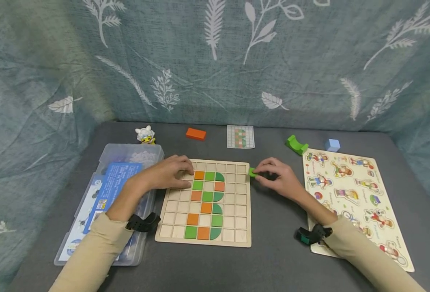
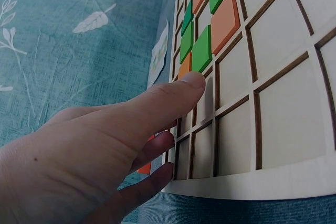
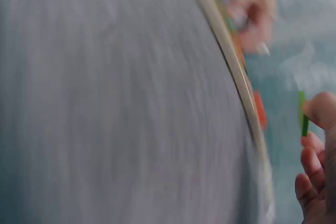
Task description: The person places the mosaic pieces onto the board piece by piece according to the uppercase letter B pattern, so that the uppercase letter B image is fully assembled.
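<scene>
Green square tile [image 1: 252, 172] pinched in right hand [image 1: 277, 178], just off wooden grid board's [image 1: 171, 227] right edge | left hand [image 1: 171, 174] flat, fingers straight, steadying board's upper-left corner | advice: lower tile level into an open cell.

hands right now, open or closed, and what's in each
Left hand: open, fingers resting flat on the wooden grid board.
Right hand: closed, pinching a small green piece beside the board's right edge.

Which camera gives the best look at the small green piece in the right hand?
The head view: the green piece shows sharp, pinched by the right hand. The right wrist view shows only a blurred green sliver; the left wrist view misses it.
</scene>
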The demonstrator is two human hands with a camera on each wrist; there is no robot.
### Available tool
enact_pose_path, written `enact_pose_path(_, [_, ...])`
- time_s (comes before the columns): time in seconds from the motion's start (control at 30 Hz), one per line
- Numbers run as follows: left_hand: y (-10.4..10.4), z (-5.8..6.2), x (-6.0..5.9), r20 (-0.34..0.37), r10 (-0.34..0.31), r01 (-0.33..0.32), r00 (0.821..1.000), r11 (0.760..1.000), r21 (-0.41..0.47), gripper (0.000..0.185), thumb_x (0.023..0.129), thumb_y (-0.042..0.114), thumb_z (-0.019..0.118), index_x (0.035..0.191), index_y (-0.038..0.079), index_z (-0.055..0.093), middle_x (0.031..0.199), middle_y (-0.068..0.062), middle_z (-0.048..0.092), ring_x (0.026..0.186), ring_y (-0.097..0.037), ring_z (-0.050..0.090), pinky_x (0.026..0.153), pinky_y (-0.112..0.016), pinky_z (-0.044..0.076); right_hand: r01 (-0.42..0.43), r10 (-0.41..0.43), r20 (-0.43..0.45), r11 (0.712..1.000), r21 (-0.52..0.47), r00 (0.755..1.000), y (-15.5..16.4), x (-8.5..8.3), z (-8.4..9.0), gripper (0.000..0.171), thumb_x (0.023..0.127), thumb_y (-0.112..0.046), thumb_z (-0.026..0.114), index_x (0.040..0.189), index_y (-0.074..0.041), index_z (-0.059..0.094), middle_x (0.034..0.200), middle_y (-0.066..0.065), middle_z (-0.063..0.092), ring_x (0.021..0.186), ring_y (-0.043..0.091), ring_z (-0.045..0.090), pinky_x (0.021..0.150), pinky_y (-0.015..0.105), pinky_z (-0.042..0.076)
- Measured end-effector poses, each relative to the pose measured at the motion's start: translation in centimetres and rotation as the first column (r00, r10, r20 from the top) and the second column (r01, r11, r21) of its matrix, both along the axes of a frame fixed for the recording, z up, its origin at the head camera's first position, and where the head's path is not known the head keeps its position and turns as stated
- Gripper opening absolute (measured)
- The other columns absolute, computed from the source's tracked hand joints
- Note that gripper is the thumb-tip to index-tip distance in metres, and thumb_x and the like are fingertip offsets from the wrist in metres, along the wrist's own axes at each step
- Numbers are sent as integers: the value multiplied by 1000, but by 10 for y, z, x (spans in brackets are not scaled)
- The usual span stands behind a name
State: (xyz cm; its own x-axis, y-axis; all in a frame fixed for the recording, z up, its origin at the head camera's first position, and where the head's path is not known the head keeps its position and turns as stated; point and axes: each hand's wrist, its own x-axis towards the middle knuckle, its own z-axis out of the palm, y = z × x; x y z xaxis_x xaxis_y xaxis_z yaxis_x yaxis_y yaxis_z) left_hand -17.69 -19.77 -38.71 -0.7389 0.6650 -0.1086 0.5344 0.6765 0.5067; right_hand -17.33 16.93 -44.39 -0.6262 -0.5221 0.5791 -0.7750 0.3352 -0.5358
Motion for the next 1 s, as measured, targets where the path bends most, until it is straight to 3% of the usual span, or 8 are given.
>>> enact_pose_path(0.17, [2, 1, -2, 2, -2, 2, 1000, 1000, 1, 29, 86, 26, 74, 108, 10, 68, 119, -6, 59, 111, -26, 51, 97, -45, 44, -144, 148, -76, 988, 48, 986, -46, 18, 19, 16, 80, -9, 76, 96, -13, 75, 97, 4, 66, 83, 12, 57, 67, 22, 46])
enact_pose_path(0.33, [4, 2, -3, 5, 2, -2, 1000, 1000, -8, 29, 86, 27, 74, 109, 10, 67, 119, -5, 59, 111, -26, 51, 97, -45, 44, -236, 254, -69, 952, 194, 965, -87, 33, 28, 11, 82, -13, 75, 93, -15, 76, 94, -1, 64, 84, 9, 55, 73, 19, 47])
enact_pose_path(0.47, [5, 2, -3, 14, 6, -6, 1000, 1000, -12, 29, 86, 27, 73, 109, 11, 67, 120, -5, 58, 113, -27, 51, 98, -47, 44, -239, 259, -15, 911, 336, 966, -109, 39, 32, 10, 86, -19, 72, 95, -18, 77, 95, -4, 63, 86, 7, 53, 76, 19, 46])
enact_pose_path(0.6, [5, 1, -3, 22, 8, -8, 1000, 1000, -14, 28, 87, 27, 73, 109, 11, 67, 121, -5, 58, 114, -26, 50, 98, -47, 44, -245, 273, -9, 877, 413, 962, -122, 39, 31, 11, 88, -22, 71, 96, -18, 77, 95, -4, 62, 86, 8, 52, 74, 18, 45])
enact_pose_path(1.0, [6, -1, -3, 23, 10, -9, 1000, 1000, -23, 28, 88, 28, 72, 110, 12, 67, 122, -5, 58, 114, -26, 50, 98, -47, 44, -240, 287, -26, 844, 480, 958, -134, 41, 26, 13, 90, -24, 69, 98, -17, 77, 96, -3, 61, 84, 7, 53, 74, 16, 45])
